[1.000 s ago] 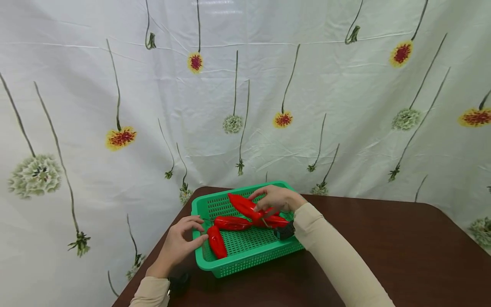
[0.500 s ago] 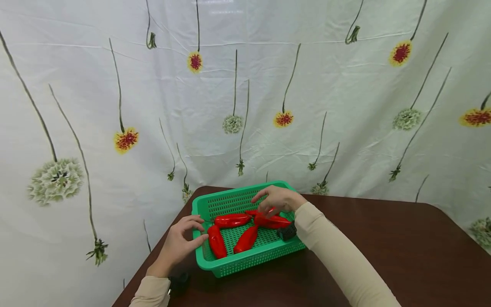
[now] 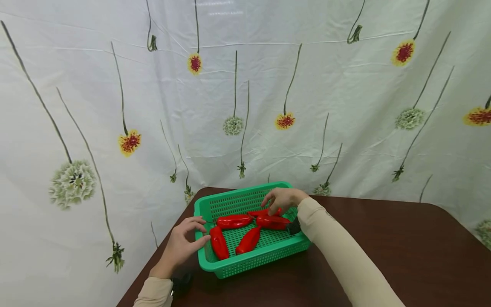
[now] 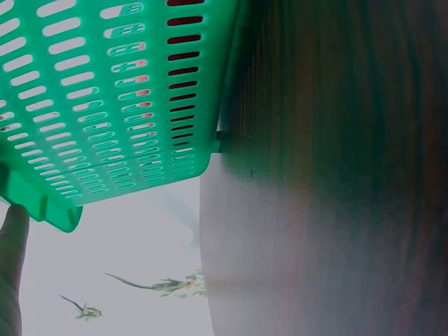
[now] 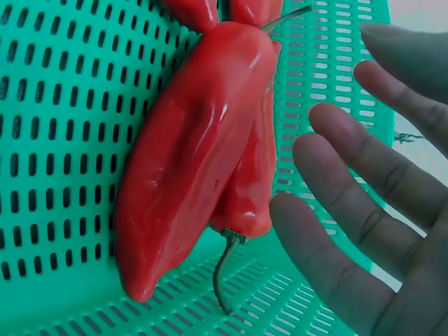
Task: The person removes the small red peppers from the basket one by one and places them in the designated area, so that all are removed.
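Note:
Several red peppers lie in a green plastic basket. One pepper is by the left end, another lies behind it, and a third slants across the front middle. On the right, a large pepper overlaps a pepper with a curved green stem. My right hand hovers above this pair with fingers spread and nothing in its grasp. My left hand rests at the left rim, thumb and fingers apart; in the left wrist view a finger touches the rim.
The basket stands on a dark brown table, near its left edge. Behind the table hangs a white cloth printed with flowers. A dark wrist device on the right arm dips over the basket's right end.
A second ago my right hand held a pepper raised over the basket; it has let go and shifted slightly right. A pepper now lies in the front middle. The left hand stays at the rim.

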A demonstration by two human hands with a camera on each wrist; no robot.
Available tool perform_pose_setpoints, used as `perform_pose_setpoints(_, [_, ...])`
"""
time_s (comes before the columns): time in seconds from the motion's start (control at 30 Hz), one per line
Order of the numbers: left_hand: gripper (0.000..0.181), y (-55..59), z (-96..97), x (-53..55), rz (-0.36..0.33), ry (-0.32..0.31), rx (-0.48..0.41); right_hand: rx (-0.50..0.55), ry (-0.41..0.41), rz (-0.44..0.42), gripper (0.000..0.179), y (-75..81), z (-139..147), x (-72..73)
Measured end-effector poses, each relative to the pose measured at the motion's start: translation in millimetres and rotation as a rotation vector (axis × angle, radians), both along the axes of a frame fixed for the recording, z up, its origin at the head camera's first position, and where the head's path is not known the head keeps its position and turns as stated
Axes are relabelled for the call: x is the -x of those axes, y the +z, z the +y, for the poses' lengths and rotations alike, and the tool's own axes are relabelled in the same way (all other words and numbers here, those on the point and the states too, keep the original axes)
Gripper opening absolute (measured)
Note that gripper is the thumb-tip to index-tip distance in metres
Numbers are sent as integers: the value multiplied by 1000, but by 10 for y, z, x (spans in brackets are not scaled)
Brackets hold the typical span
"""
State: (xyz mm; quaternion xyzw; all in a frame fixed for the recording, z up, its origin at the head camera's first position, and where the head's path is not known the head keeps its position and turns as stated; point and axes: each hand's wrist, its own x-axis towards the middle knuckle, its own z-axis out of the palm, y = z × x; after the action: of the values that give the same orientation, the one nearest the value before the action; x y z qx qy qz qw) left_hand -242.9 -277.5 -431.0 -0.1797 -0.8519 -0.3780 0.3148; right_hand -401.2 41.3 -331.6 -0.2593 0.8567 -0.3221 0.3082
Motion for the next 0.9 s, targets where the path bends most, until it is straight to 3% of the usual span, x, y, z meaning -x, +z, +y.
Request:
perform_pose_setpoints(0.3, [17, 24, 2, -23, -22, 1, -7, -73, 28, 52, 45, -111, -61, 92])
perform_pose_setpoints(0.73, [16, 37, 8, -33, -40, 4, -22, -103, -50, 80, 45, -306, -83, 89])
perform_pose_setpoints(0.9, [15, 41, 11, -36, -44, 9, -24, -129, -12, 89, 47, -327, -70, 70])
